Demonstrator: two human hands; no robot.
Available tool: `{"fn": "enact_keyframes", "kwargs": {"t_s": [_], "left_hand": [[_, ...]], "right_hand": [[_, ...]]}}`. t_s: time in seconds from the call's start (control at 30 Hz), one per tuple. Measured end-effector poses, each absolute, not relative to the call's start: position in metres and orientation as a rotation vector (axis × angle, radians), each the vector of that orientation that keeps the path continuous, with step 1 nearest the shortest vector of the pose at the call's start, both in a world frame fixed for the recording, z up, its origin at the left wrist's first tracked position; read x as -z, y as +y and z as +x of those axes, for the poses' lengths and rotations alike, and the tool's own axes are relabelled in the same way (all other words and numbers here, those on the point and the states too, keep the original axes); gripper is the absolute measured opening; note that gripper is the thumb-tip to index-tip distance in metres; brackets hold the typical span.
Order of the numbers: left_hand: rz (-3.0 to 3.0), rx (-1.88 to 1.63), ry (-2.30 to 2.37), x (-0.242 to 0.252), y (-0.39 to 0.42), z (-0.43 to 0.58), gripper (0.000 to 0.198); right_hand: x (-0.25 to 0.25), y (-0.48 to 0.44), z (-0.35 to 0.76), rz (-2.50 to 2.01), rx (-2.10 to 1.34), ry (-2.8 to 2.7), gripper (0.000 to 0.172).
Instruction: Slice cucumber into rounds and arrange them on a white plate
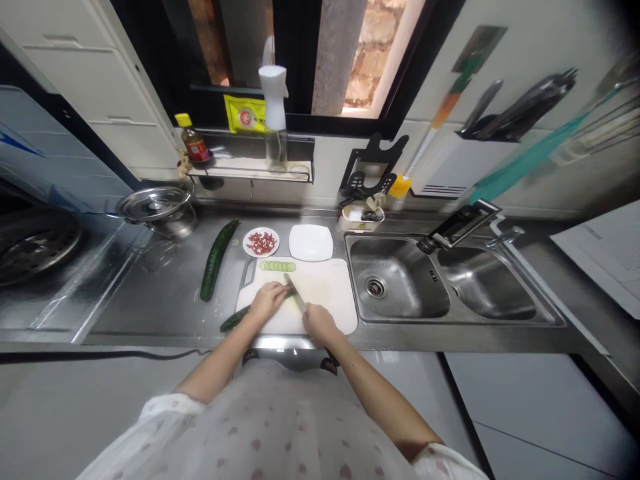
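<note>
A white cutting board [327, 287] lies on the steel counter in front of me. My left hand [267, 299] presses down on a cucumber [235, 319] whose dark green end sticks off the board's left edge. My right hand [319, 323] grips a knife [295, 292], its blade angled up toward the left hand's fingers. A row of several cucumber slices [277, 266] sits at the board's far edge.
A whole cucumber [217, 259] lies left of the board. Behind the board are a small plate of chopped red chili [261, 242] and a white square plate [311, 242]. A double sink [400, 285] is to the right, a steel pot [157, 208] to the left.
</note>
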State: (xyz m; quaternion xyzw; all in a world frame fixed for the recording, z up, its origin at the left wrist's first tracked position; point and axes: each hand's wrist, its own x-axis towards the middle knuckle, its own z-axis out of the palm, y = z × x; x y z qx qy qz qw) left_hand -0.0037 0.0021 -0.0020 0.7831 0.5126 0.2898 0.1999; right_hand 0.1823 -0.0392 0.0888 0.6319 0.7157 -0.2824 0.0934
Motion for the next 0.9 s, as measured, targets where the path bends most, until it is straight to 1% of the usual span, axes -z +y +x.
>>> {"fn": "enact_keyframes", "kwargs": {"t_s": [0.3,0.67,0.9], "left_hand": [[2.23,-0.811,1.413,0.003,0.002,-0.003,0.023],[2.199,-0.805,1.43,-0.001,0.001,-0.003,0.025],[2.203,-0.8,1.43,0.002,0.001,-0.003,0.024]], "right_hand": [[-0.089,-0.017,0.163,1.888,0.816,2.147,0.033],[-0.091,-0.041,0.181,1.88,0.827,2.083,0.032],[-0.083,-0.03,0.174,1.909,0.838,2.133,0.033]]}}
